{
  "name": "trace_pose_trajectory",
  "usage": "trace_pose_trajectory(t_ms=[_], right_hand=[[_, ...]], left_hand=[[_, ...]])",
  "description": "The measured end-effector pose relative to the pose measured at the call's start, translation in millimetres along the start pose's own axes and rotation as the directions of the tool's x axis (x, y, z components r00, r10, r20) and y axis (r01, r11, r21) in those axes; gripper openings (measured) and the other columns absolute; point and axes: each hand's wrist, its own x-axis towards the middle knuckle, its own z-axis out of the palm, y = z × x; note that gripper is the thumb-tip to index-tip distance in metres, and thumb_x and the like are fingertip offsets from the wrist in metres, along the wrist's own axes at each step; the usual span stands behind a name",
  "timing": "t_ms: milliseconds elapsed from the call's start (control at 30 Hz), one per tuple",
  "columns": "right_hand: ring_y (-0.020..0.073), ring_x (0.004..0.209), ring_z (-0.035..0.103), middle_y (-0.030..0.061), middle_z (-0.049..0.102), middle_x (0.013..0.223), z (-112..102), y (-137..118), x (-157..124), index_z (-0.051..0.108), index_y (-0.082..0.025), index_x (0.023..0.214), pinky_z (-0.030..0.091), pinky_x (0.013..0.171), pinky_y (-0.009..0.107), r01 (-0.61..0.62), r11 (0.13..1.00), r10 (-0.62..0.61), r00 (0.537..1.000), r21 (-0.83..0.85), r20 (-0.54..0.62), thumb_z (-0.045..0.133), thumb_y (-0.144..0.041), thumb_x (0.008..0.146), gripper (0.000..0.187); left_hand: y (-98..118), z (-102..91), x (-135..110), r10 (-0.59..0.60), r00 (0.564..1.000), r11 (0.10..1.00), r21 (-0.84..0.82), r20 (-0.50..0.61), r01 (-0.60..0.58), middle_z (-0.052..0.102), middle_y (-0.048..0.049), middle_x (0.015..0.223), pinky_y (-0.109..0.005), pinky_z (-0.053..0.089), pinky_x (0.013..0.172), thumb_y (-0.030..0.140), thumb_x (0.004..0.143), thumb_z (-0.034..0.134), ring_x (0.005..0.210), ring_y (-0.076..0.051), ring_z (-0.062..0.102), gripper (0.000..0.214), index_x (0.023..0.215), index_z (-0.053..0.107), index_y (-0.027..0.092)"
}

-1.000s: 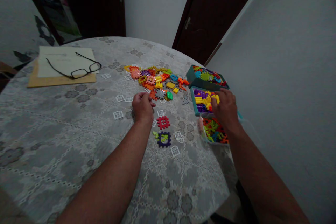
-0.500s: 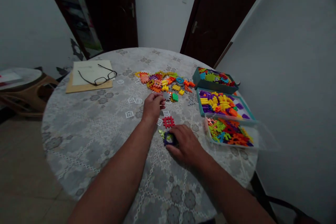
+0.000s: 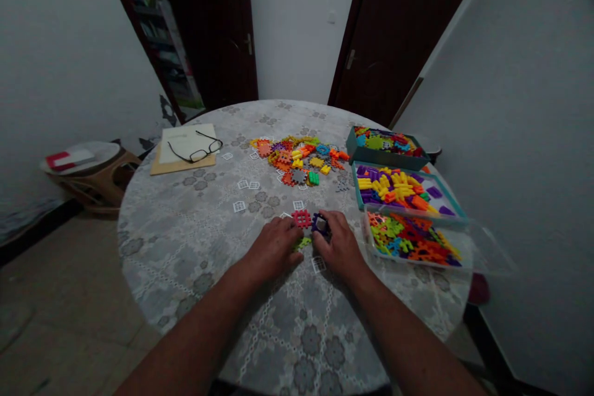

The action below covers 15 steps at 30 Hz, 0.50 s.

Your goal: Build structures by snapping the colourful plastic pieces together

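Observation:
A red square grid block [image 3: 302, 218] lies flat near the middle of the table. My left hand [image 3: 277, 242] rests at its left, fingertips at the block's lower left edge and thumb held apart. Between that thumb and fingers shows a yellow-green piece [image 3: 304, 242], partly covered. My right hand [image 3: 340, 241] pinches a dark purple square block [image 3: 320, 224] with an open centre, close to the red block's right side. A white window-shaped piece [image 3: 318, 265] lies below the right thumb, and another white window piece [image 3: 298, 205] is just beyond the red block.
A pile of mixed coloured blocks [image 3: 297, 161] lies farther back. On the right stand a teal box [image 3: 387, 156], a shallow tray [image 3: 359, 189] and a clear container [image 3: 487, 247], all holding pieces. Eyeglasses [image 3: 199, 154] lie on papers [image 3: 174, 142] at the left.
My left hand has come back from the pile to the red block. My right hand has moved the purple block up beside the red block's right side, and a white window piece now shows below.

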Motion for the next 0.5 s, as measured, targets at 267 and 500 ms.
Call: trace_pose_trajectory(t_ms=[267, 500], right_hand=[[0.031, 0.125, 0.064, 0.014, 0.061, 0.133, 0.4, -0.3, -0.8, 0.061, -0.022, 0.143, 0.055, 0.112, 0.052, 0.023, 1.0, -0.023, 1.0, -0.01, -0.012, 0.065, -0.023, 0.092, 0.052], [0.031, 0.122, 0.064, 0.0151, 0.062, 0.131, 3.2, 1.6, -1.8, 0.062, -0.019, 0.142, 0.055, 0.11, 0.051, 0.055, 0.998, -0.055, 0.998, -0.035, -0.005, 0.065, -0.021, 0.09, 0.052]], left_hand=[[-10.8, 12.7, 1.5, -0.011, 1.0, 1.0, 0.028, -0.007, 0.012, 0.073, -0.012, 0.108, -0.042, 0.051, 0.09, 0.022, 0.08, 0.077, 0.102, -0.032, 0.067, 0.027, 0.106, 0.073, 0.024], [-17.3, 12.6, 9.8, -0.137, 0.961, 0.937, -0.345, -0.241, 0.047, 0.071, -0.005, 0.084, -0.038, 0.052, 0.081, 0.024, 0.083, 0.07, 0.08, -0.024, 0.065, 0.011, 0.091, 0.077, 0.027]])
